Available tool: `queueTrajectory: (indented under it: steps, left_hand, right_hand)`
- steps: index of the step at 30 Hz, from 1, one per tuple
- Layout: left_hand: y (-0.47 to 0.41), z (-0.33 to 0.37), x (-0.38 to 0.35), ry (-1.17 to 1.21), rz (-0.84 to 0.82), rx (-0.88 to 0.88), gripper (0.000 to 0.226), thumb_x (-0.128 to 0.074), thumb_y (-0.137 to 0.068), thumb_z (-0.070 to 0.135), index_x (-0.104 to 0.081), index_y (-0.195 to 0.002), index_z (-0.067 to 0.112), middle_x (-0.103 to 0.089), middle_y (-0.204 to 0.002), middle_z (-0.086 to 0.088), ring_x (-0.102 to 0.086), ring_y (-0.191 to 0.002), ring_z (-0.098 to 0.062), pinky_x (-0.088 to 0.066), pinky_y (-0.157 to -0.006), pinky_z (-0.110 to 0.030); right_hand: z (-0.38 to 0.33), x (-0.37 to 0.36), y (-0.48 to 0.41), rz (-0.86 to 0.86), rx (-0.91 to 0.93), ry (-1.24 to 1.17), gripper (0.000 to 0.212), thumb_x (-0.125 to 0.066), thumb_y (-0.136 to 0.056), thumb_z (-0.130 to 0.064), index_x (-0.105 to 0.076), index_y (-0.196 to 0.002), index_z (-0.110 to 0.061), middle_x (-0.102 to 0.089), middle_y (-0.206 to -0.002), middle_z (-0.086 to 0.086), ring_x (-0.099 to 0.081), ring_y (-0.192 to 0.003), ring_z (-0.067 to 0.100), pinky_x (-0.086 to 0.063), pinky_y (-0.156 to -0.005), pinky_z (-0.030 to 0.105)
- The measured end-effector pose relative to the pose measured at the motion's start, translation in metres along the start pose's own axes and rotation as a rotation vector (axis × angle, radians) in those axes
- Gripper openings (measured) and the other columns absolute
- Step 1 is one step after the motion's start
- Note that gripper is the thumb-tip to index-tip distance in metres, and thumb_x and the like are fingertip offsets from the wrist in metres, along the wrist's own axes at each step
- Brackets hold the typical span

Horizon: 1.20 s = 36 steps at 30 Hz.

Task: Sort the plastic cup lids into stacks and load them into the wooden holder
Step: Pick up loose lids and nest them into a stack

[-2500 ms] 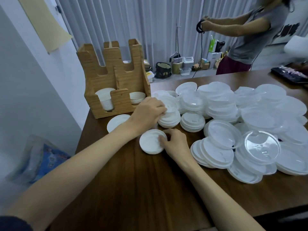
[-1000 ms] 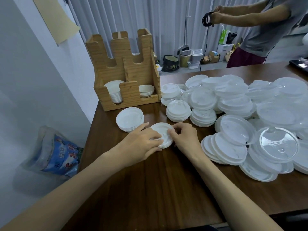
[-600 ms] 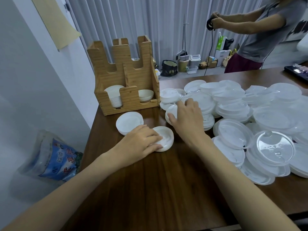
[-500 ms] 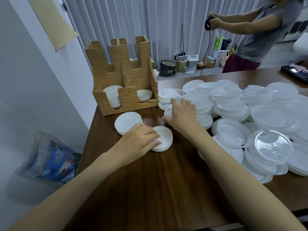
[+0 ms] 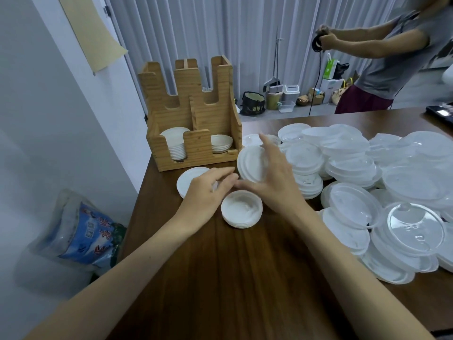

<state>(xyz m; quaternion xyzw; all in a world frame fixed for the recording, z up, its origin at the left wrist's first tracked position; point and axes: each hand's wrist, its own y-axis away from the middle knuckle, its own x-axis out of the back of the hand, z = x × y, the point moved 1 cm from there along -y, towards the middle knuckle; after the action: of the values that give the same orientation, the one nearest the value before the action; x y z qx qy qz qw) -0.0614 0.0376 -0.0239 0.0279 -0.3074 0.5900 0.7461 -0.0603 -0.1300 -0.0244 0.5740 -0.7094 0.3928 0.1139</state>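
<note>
The bag (image 5: 83,238) on the floor at the far left plays no part. The wooden holder (image 5: 196,119) stands at the back left of the surface (image 5: 232,278). It has a tall column of lids (image 5: 175,146) in its left slot and a shorter column (image 5: 220,143) in its right slot, both as they were 0.5 s ago.

Just in front of the holder lies the flat stack (image 5: 190,179), partly hidden by your left hand (image 5: 206,195). That hand has come off the low stack (image 5: 242,212), which it was resting on. It now hovers with its fingers loose and holds nothing. Its fingertips point at the lifted stack (image 5: 252,163), though whether they touch it is unclear. The low stack sits free on the surface, just beside both hands.

Your right hand (image 5: 277,182) was reaching in at the edge of the heap. It now pinches the lifted stack between thumb and fingers, tilted up on its edge and clear of the surface. The pile of larger lids (image 5: 362,165) to the right lies untouched.

You seem to be gathering a 2nd batch of small lids, probably to join the low stack or go into a slot. Most of the sorting and loading is still ahead.
</note>
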Motion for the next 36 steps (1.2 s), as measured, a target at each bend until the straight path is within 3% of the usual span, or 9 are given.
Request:
queueTrajectory:
  steps: [3,6,9,12,15,18,23,32,36]
  left_hand:
    - [-0.006,0.011,-0.007,0.294,-0.043,0.12,0.022,-0.05,-0.097,0.022,-0.067,-0.102,0.01,-0.063,-0.076,0.008,-0.057,-0.071,0.001,-0.046,-0.066,-0.013]
    - [-0.006,0.01,-0.011,0.356,-0.036,0.121,0.02,-0.052,-0.096,0.017,-0.067,-0.099,0.005,-0.059,-0.072,0.0,-0.052,-0.066,-0.006,-0.044,-0.064,-0.018]
    - [-0.003,0.004,-0.007,0.185,-0.044,0.011,0.015,-0.054,-0.094,0.014,-0.069,-0.099,0.012,-0.065,-0.087,0.004,-0.058,-0.081,-0.004,-0.045,-0.072,-0.014]
    - [0.008,-0.005,-0.001,-0.123,-0.076,-0.217,0.017,-0.058,-0.092,0.019,-0.07,-0.101,0.011,-0.063,-0.096,0.005,-0.055,-0.093,-0.003,-0.044,-0.08,-0.013]
    - [0.024,-0.014,-0.002,-0.373,-0.115,-0.394,0.031,-0.051,-0.091,0.029,-0.072,-0.104,0.009,-0.064,-0.097,0.0,-0.056,-0.091,-0.009,-0.047,-0.079,-0.025]
    - [0.032,-0.019,-0.007,-0.538,-0.138,-0.519,0.027,-0.05,-0.091,0.023,-0.073,-0.099,0.009,-0.062,-0.089,-0.003,-0.055,-0.079,-0.018,-0.047,-0.067,-0.035]
    - [0.034,-0.017,-0.015,-0.559,-0.155,-0.538,0.028,-0.048,-0.092,0.02,-0.071,-0.092,0.004,-0.058,-0.082,-0.006,-0.052,-0.072,-0.019,-0.047,-0.06,-0.038]
    - [0.034,-0.011,-0.03,-0.573,-0.16,-0.426,0.02,-0.052,-0.09,0.018,-0.068,-0.086,0.005,-0.05,-0.08,-0.003,-0.047,-0.069,-0.014,-0.047,-0.059,-0.031]
    - [0.033,-0.011,-0.034,-0.551,-0.201,-0.38,0.023,-0.05,-0.094,0.022,-0.068,-0.09,0.007,-0.05,-0.083,-0.002,-0.046,-0.071,-0.013,-0.047,-0.058,-0.032]
  right_hand:
    - [-0.009,-0.007,0.015,-0.003,0.081,-0.038,0.107,-0.085,-0.065,-0.038,-0.022,-0.149,-0.017,-0.047,-0.134,0.004,-0.039,-0.122,0.011,-0.024,-0.1,0.025]
    - [-0.006,-0.009,0.023,-0.067,0.053,-0.118,0.115,-0.086,-0.063,-0.036,-0.012,-0.151,-0.023,-0.038,-0.139,-0.005,-0.034,-0.127,0.005,-0.027,-0.107,0.029]
    - [0.003,-0.005,0.034,-0.177,0.016,-0.168,0.123,-0.086,-0.065,-0.038,0.004,-0.148,-0.033,-0.02,-0.144,-0.015,-0.02,-0.135,-0.002,-0.022,-0.11,0.024]
    - [0.011,-0.003,0.048,-0.25,-0.067,-0.202,0.127,-0.087,-0.062,-0.04,0.009,-0.147,-0.038,-0.02,-0.15,-0.008,-0.02,-0.139,0.002,-0.019,-0.109,0.018]
    - [0.016,-0.011,0.059,-0.284,-0.095,-0.207,0.134,-0.087,-0.058,-0.045,0.008,-0.151,-0.029,-0.022,-0.153,-0.002,-0.023,-0.14,0.004,-0.022,-0.114,0.023]
    - [0.018,-0.02,0.062,-0.287,-0.095,-0.219,0.135,-0.089,-0.058,-0.043,0.009,-0.151,-0.029,-0.023,-0.153,-0.002,-0.022,-0.141,0.006,-0.023,-0.116,0.031]
    - [0.02,-0.026,0.062,-0.278,-0.109,-0.246,0.131,-0.086,-0.061,-0.046,0.006,-0.152,-0.028,-0.03,-0.15,0.0,-0.029,-0.138,0.009,-0.029,-0.114,0.037]
    - [0.023,-0.033,0.065,-0.197,-0.124,-0.208,0.116,-0.081,-0.071,-0.033,0.002,-0.152,-0.028,-0.041,-0.128,-0.007,-0.043,-0.118,0.011,-0.029,-0.094,0.008]
    - [0.023,-0.036,0.066,-0.183,-0.142,-0.213,0.116,-0.081,-0.07,-0.025,0.002,-0.151,-0.029,-0.042,-0.126,-0.003,-0.041,-0.118,0.013,-0.032,-0.095,0.013]
